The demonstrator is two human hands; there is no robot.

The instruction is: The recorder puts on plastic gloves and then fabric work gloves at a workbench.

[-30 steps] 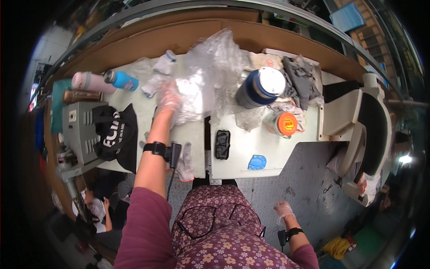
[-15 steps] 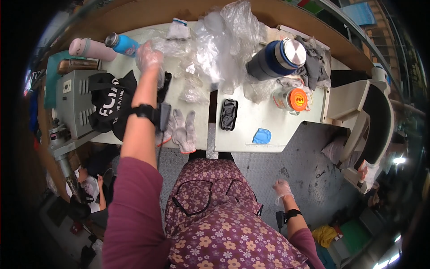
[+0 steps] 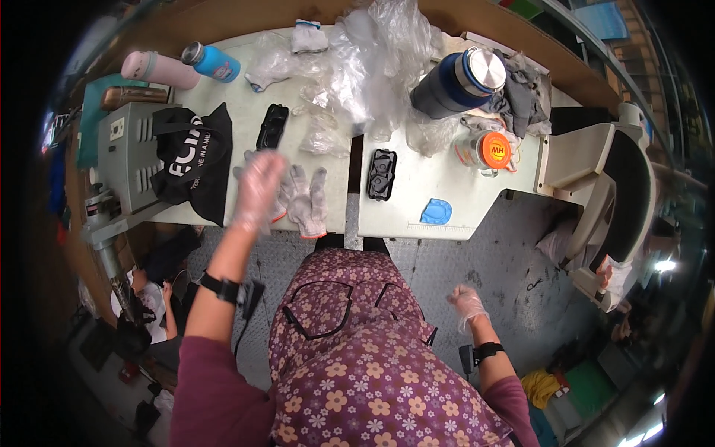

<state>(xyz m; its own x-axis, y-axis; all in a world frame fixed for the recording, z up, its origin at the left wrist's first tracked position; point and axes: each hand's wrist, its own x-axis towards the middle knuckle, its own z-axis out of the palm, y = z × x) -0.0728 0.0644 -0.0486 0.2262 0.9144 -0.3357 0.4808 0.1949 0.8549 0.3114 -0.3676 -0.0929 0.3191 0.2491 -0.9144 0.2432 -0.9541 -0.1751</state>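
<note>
My left hand (image 3: 261,192), in a clear plastic glove, is over the near left part of the table, above a pair of grey knitted gloves (image 3: 304,201). Motion blurs its fingers, and nothing held shows. Just beyond it lies a black moulded part (image 3: 273,127). A similar black part (image 3: 382,175) with rounded recesses rests right of the table's gap. My right hand (image 3: 468,302), also in clear plastic, hangs low over the floor, away from the table. Its fingers look curled, with nothing visible in them.
Crumpled clear bags (image 3: 350,67) cover the back middle. A large dark blue flask (image 3: 458,86), an orange-lidded jar (image 3: 491,151) and a blue flat piece (image 3: 436,211) are on the right. A black cloth bag (image 3: 195,160), grey metal box (image 3: 126,156) and blue bottle (image 3: 214,62) stand left.
My left hand has drawn back from beside the blue bottle toward the near edge, uncovering the left black part. The right hand rose slightly. The view has shifted a little.
</note>
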